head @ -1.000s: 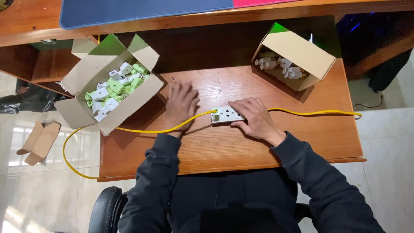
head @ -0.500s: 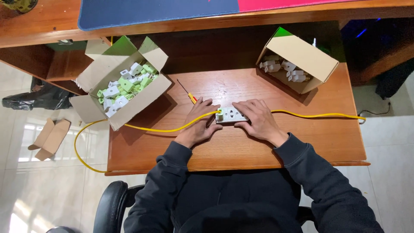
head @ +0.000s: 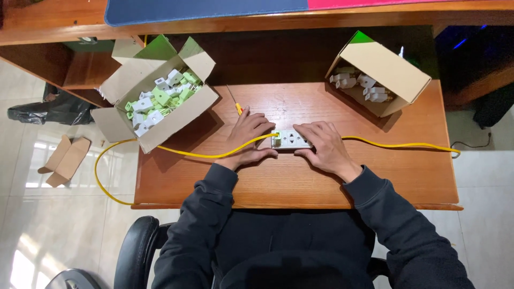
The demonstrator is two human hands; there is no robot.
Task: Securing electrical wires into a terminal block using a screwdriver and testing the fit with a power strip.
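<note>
Wooden desk (head: 300, 182) fills the head view, seen from above, and you sit at it in a dark long-sleeved top. Both your hands rest at its middle on a white socket block (head: 290, 139) with a yellow cable (head: 214, 156) running out of each end. Your left hand (head: 247, 140) lies with fingers curled over the cable just where it enters the block's left end. Your right hand (head: 323, 145) lies across the block's right end, fingers bent and pressing it down; whether it truly grips it, I cannot tell.

As a judgement, the block looks assembled and cabled, and many loose parts remain: an open cardboard box (head: 155, 93) at the far left corner holds a heap of white and green pieces, and a second box (head: 383, 72) at the far right holds a few white ones. A small yellow-handled screwdriver (head: 234, 100) lies just beyond your left hand.

Bare wood lies between the boxes and along the near edge. The left box overhangs the desk's corner, and the cable loops off both sides towards the floor.
</note>
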